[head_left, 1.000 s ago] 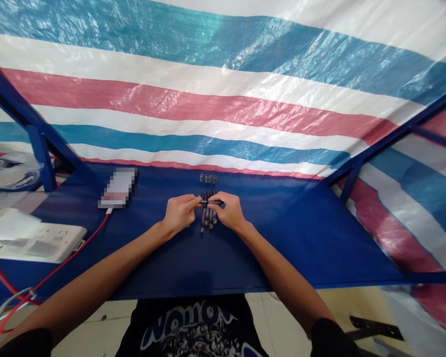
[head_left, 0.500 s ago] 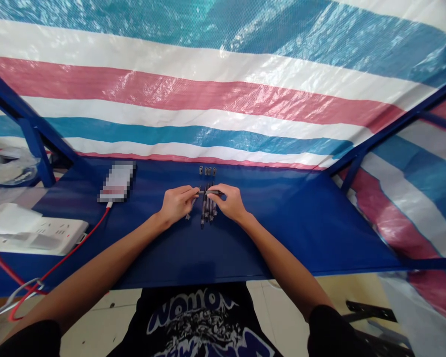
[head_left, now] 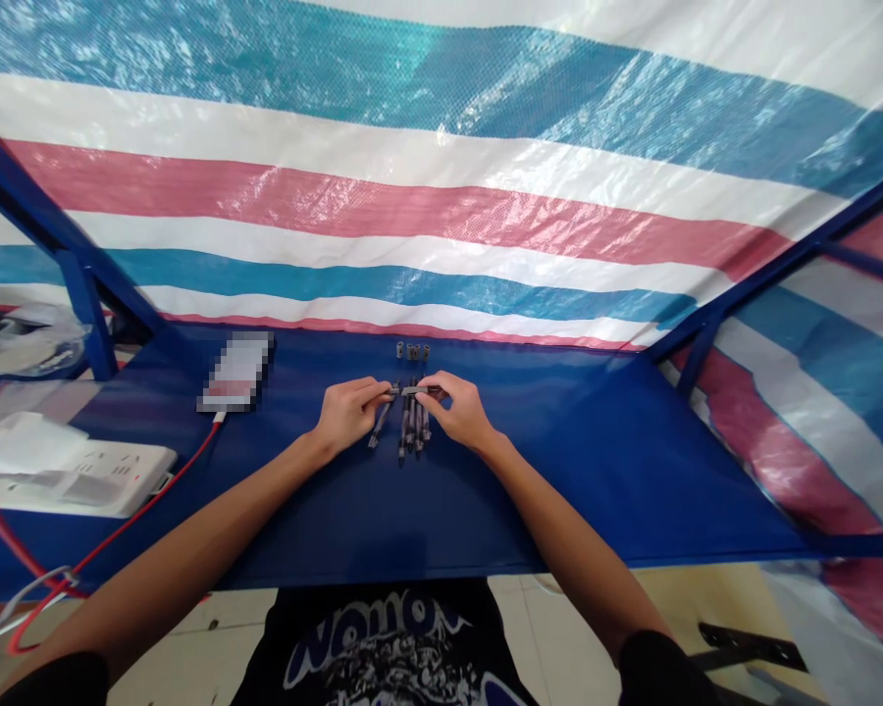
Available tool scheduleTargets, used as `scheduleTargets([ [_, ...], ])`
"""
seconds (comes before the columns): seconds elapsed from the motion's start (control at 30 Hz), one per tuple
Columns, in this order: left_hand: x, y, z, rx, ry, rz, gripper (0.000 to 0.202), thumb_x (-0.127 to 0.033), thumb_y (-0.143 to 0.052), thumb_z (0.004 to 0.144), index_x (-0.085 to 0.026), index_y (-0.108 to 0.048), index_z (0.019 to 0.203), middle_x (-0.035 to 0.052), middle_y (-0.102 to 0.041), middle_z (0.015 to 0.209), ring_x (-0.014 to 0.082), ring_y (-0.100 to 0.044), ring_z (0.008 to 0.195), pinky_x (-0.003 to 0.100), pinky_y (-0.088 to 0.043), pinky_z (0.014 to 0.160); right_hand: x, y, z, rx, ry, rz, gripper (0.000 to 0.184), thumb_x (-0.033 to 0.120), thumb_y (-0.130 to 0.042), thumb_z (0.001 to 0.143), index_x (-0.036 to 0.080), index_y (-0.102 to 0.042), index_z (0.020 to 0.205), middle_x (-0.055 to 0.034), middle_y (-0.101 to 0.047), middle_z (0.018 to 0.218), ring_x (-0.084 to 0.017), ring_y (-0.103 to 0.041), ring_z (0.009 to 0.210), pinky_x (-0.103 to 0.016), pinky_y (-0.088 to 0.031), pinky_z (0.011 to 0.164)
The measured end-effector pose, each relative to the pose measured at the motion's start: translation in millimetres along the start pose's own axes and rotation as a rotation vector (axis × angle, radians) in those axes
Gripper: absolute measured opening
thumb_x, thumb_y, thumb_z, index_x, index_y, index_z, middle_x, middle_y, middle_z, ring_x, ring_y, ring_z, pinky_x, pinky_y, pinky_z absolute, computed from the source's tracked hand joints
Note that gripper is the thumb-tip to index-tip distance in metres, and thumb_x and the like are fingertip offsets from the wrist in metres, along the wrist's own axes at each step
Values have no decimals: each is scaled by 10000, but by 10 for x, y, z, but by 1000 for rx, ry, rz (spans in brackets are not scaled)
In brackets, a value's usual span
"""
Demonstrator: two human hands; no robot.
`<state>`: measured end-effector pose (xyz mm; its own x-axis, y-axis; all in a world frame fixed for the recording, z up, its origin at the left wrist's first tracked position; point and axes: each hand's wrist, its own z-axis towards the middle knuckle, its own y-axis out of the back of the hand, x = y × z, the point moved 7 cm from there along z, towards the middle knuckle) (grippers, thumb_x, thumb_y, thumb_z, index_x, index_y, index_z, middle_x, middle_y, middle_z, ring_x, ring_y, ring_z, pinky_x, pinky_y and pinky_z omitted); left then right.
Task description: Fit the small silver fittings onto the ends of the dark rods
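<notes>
Over the pens (head_left: 411,429), a gap now shows — joint likely undone: left hand (head_left: 347,414), nine o'clock, pinches a small piece (head_left: 395,389); right hand (head_left: 457,407), three o'clock, grips a grey barrel (head_left: 415,390).

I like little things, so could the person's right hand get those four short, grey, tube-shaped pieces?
Probably yes: nothing seems to block the right hand from the grey pieces across the blue tabletop, though it holds a slim dark rod.

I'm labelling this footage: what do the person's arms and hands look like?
The left hand and right hand are bare: no gloves, watch or bracelet shows. Forearms are uncovered below black sleeves; the black shirt carries white and blue lettering.
</notes>
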<state>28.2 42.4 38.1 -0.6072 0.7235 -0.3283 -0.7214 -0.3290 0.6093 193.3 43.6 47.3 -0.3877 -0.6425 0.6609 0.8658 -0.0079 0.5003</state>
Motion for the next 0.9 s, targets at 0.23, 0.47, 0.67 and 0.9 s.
scheduleTargets([
  [0.23,-28,12,10,-5,19,-55,230,-221,-511,888,-146,-716,816,34,-673,669,113,-606,570,204,-468,540,-68,-30,1,14,-160,160,172,336,-602,826,169,-638,820,-33,-631,728,-128,-556,599,-263,-476,596],
  [0.47,-25,25,13,-18,1,-4,216,-208,-509,885,-159,-717,848,40,-693,717,121,-630,623,203,-484,568,-222,-143,-48,39,-330,346,226,404,-614,810,180,-599,838,0,-581,657,-120,-542,519,-259,-462,531],
  [0.67,-22,27,0,-31,-54,41,225,-172,-492,874,-164,-714,843,46,-705,744,121,-642,634,201,-496,573,-142,-166,-44,155,-235,178,259,388,-519,886,173,-615,779,15,-544,579,-120,-514,537,-247,-420,581],
  [0.9,-145,2,-15,-6,-164,78,223,-191,-489,888,-161,-707,849,51,-706,745,125,-639,630,216,-501,576,-96,-175,-31,176,-207,47,452,422,-423,928,170,-502,561,17,-493,505,-108,-455,522,-227,-359,564],
])
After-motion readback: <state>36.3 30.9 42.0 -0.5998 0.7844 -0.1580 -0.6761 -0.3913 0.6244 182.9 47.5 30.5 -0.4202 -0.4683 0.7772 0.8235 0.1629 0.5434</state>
